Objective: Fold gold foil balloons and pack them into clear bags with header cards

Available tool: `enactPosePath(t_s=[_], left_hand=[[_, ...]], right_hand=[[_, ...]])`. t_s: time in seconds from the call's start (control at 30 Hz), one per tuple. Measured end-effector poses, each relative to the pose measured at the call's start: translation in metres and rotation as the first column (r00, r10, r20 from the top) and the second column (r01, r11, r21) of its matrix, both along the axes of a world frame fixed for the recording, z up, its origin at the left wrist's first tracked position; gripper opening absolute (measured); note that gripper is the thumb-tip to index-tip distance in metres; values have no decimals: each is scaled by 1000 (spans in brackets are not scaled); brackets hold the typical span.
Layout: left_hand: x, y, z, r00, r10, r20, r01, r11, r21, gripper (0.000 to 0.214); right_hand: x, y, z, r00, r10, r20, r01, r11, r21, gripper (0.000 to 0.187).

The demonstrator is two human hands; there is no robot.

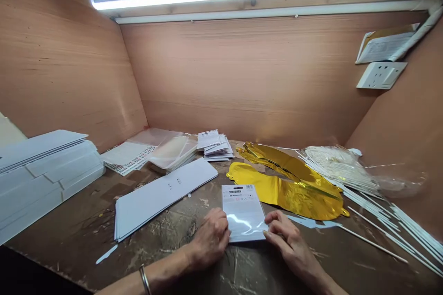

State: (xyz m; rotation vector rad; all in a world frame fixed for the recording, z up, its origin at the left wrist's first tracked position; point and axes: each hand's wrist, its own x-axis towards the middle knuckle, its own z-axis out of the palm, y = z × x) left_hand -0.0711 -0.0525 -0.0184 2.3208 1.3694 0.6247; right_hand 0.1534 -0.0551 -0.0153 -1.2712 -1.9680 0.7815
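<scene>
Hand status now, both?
Left hand: fingers curled at the printed packet's left edge; firm grip can't be told.
Right hand: thumb and fingertips at its lower right edge; firm pinch can't be told.

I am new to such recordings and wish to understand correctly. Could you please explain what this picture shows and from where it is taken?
There is no machine here: a person works with two bare hands. One camera, worn on the head, looks forward and down. The left hand and right hand touch opposite side edges of a shiny flat packet on the worn brown table; how firmly they grip is unclear. To the left lie long white cards; behind, a small stack of printed cards; to the right, gold foil pieces and thin white sticks.
</scene>
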Motion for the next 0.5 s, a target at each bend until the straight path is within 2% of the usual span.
enactPosePath(t_s=[0.1, 0.23, 0.3, 0.43, 0.5], left_hand=[[6, 4, 9, 993, 109, 44, -98, 976, -195, 19], [13, 3, 17, 942, 239, 237, -173, 948, -268, 19], [16, 2, 16, 886, 329, 326, -225, 921, -318, 19], [17, -3, 3, 739, 466, 486, -280, 869, -408, 17], [17, -9, -3, 637, 513, 576, -240, 842, -483, 15]], right_hand=[[0, -2, -6, 996, -68, -54, 65, 997, -51, 29], [-7, -2, -11, 955, -148, -256, 89, 969, -229, 32], [-11, 0, -9, 899, -240, -366, 105, 930, -353, 24], [-15, 2, -4, 765, -446, -465, 131, 815, -564, 62], [-14, -1, -7, 717, -514, -472, 143, 771, -621, 65]])
